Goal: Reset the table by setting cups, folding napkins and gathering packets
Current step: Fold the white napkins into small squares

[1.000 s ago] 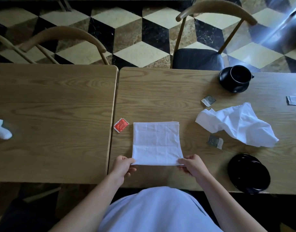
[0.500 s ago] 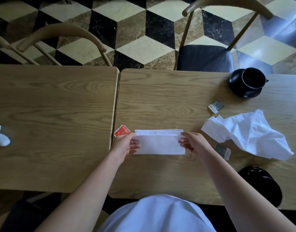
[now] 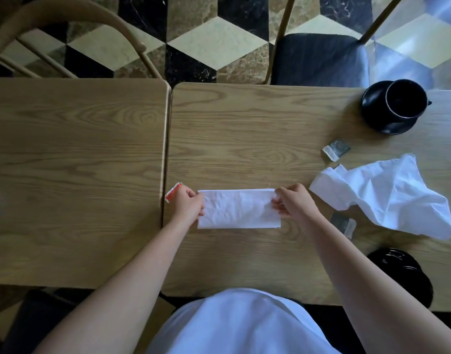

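Both arms reach forward over the table. The left hand and right hand pinch opposite ends of the folded napkin, lying flat between them. A crumpled napkin lies to the right, a red packet just beside the left hand.

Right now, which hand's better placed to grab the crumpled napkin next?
Right hand. It pinches the folded napkin's right end, right beside the crumpled napkin. The left hand holds the far end by the red packet.

A café or restaurant: 2 wooden tables pushed together, marble-patterned floor, black cup on saucer.
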